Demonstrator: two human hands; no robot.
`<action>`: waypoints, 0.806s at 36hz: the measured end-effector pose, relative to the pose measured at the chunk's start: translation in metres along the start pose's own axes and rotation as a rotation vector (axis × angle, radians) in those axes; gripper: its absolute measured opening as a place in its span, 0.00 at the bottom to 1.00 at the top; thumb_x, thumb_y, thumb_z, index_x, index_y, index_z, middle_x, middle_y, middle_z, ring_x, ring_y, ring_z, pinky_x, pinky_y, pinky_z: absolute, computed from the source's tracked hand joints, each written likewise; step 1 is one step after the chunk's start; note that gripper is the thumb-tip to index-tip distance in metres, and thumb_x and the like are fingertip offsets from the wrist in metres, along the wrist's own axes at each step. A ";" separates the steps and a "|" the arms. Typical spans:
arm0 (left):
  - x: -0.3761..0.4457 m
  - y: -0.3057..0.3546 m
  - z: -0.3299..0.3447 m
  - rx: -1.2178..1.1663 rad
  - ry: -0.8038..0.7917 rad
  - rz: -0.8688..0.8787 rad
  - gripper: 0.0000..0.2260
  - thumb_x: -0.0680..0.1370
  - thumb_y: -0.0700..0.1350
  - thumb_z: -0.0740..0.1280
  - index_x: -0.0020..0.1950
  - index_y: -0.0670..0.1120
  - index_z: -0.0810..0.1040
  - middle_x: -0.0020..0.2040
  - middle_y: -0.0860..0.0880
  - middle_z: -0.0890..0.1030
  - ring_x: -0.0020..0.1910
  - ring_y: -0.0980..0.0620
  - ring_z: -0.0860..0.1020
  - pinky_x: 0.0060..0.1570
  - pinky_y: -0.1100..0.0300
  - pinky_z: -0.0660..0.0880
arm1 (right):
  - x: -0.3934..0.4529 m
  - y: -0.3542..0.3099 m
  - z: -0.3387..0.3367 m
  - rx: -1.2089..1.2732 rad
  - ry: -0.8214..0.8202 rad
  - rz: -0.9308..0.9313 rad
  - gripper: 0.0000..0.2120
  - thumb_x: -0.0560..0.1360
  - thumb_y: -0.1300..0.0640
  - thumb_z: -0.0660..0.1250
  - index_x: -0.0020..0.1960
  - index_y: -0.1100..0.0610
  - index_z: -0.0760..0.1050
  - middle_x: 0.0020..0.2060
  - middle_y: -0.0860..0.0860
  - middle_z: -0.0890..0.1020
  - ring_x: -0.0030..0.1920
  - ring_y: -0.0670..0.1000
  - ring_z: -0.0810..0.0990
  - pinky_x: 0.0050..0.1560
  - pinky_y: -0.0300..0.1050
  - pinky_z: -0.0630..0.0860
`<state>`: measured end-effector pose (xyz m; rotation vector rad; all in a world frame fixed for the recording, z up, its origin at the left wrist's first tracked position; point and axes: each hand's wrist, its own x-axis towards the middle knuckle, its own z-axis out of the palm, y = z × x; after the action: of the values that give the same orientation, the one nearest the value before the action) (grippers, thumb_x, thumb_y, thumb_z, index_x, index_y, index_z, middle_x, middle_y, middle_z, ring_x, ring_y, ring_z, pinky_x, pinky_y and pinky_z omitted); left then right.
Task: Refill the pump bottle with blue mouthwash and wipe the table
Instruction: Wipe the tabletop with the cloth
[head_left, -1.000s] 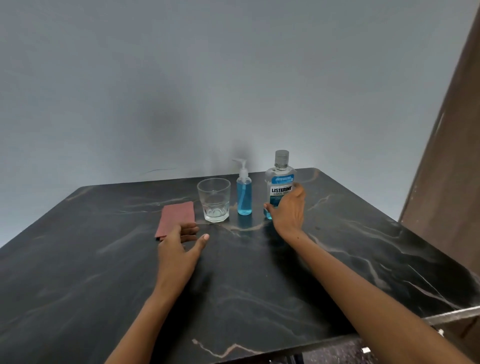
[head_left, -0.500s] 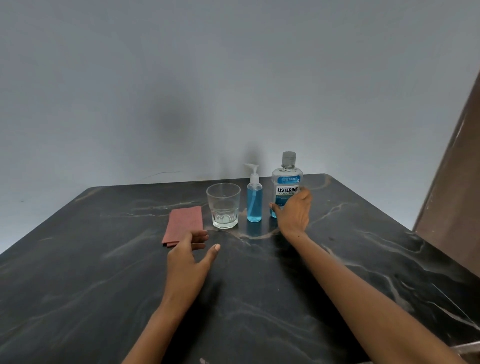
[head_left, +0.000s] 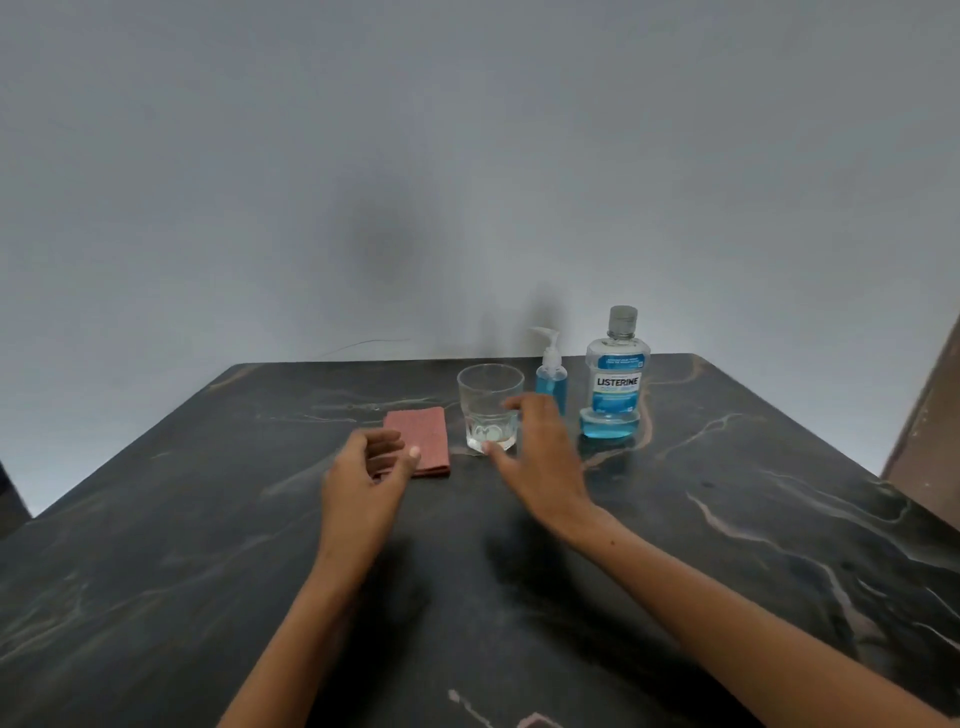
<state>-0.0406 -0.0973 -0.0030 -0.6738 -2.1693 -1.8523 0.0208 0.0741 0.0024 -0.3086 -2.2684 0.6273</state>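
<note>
A small pump bottle with blue liquid stands at the back of the dark marble table. Right of it stands a mouthwash bottle with a grey cap and a little blue liquid at its bottom. A clear glass stands left of the pump bottle. A folded red cloth lies left of the glass. My right hand hovers with spread fingers just in front of the glass and pump bottle, holding nothing. My left hand is loosely curled over the cloth's near edge, holding nothing.
A grey wall rises behind the table. A brown wooden panel stands at the right edge. The table's far edge runs just behind the bottles.
My right hand left the mouthwash bottle and moved left to the front of the glass and pump bottle. The left hand shifted slightly closer to the cloth.
</note>
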 end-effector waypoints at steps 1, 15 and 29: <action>0.003 -0.002 -0.006 0.010 0.018 0.002 0.09 0.74 0.42 0.70 0.53 0.45 0.76 0.46 0.52 0.80 0.46 0.59 0.78 0.47 0.63 0.75 | 0.002 -0.008 0.007 0.009 -0.050 -0.038 0.19 0.71 0.55 0.71 0.58 0.56 0.70 0.57 0.51 0.72 0.53 0.46 0.72 0.52 0.36 0.69; 0.013 -0.033 -0.016 0.029 0.070 -0.062 0.07 0.74 0.38 0.69 0.49 0.47 0.76 0.43 0.53 0.80 0.42 0.61 0.79 0.41 0.72 0.75 | 0.042 -0.041 0.099 -0.305 -0.768 -0.096 0.33 0.79 0.45 0.56 0.74 0.66 0.54 0.75 0.62 0.54 0.76 0.58 0.52 0.74 0.54 0.55; 0.010 -0.034 -0.018 0.067 0.078 -0.026 0.08 0.73 0.40 0.71 0.48 0.49 0.75 0.43 0.58 0.79 0.43 0.64 0.78 0.42 0.69 0.73 | 0.042 -0.037 0.110 -0.325 -0.680 -0.109 0.20 0.81 0.52 0.54 0.70 0.60 0.65 0.72 0.60 0.63 0.72 0.57 0.62 0.67 0.53 0.63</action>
<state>-0.0677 -0.1162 -0.0250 -0.5528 -2.1893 -1.7787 -0.0886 0.0218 -0.0184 -0.1302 -3.0261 0.3261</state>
